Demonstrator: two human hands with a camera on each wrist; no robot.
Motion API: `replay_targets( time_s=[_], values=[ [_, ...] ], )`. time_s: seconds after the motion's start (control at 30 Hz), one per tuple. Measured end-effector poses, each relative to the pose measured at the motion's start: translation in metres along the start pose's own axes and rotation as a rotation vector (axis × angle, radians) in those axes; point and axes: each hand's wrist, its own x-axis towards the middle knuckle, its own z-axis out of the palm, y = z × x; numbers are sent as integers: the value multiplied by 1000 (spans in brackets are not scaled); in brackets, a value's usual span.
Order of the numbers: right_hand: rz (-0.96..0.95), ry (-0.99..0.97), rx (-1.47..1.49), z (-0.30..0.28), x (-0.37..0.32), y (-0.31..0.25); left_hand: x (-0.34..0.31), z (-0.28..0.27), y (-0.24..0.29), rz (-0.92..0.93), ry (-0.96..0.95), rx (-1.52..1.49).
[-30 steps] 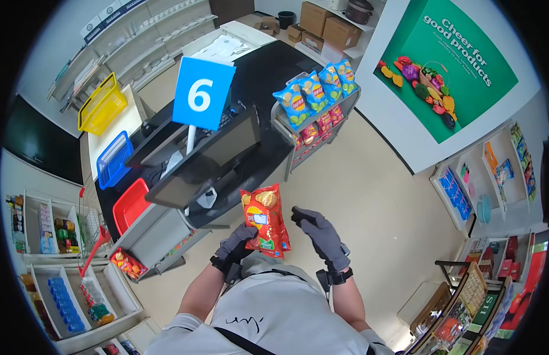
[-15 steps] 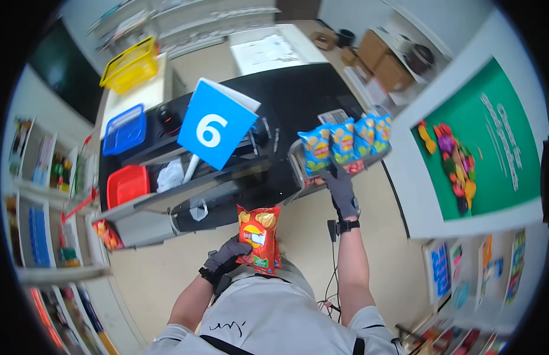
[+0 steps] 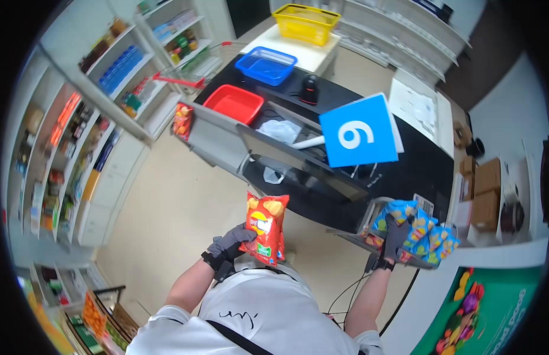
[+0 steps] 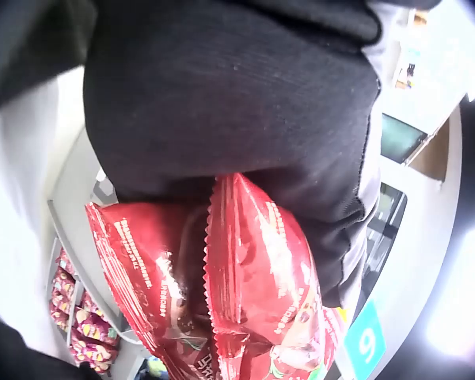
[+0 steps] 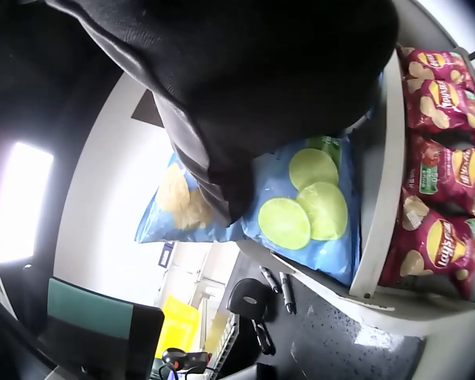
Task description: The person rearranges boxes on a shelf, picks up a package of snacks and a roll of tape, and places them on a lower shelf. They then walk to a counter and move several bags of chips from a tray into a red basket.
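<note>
In the head view my gloved left hand [image 3: 232,244] grips red potato chip bags [image 3: 266,222] upright in front of my body. The left wrist view shows two red bags [image 4: 257,277] overlapping under the dark glove. My gloved right hand [image 3: 395,238] reaches to the top tier of a small display rack [image 3: 369,220], among blue chip bags [image 3: 427,232]. Seen from the right wrist, its thumb lies across the front of a blue bag with lime slices [image 5: 321,210] as it holds it; the other fingers are hidden behind the glove.
Dark red chip bags [image 5: 447,170] fill the rack's lower tier. Beside the rack runs a black counter [image 3: 431,168] with a monitor [image 3: 304,168], a blue "6" sign [image 3: 357,131], a red basket [image 3: 233,103] and a blue basket [image 3: 266,65]. Stocked shelves [image 3: 115,68] stand at the left.
My right hand has gone from beside the red bags out to the blue bags on the rack and taken hold of one. The head view has turned; my left hand keeps the red bags.
</note>
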Motion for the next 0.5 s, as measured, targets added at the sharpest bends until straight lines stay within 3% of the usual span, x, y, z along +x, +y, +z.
replay_targets(
  time_s=[0.07, 0.23, 0.3, 0.37, 0.47, 0.5],
  values=[
    [-6, 190, -78, 4, -4, 4, -7, -14, -2, 52, 8, -55],
    [1, 226, -86, 5, -15, 14, -18, -61, 9, 210, 69, -230],
    [-63, 335, -27, 8, -20, 14, -18, -73, 25, 287, 133, -276],
    [-93, 391, 4, 9, -29, 14, -16, -83, 53, 336, 146, -284],
    [36, 333, 375, -2, -43, 12, -4, -94, 119, 420, 166, -288],
    [41, 345, 376, -4, -51, 8, 1, -94, 147, 460, 171, -257]
  ],
)
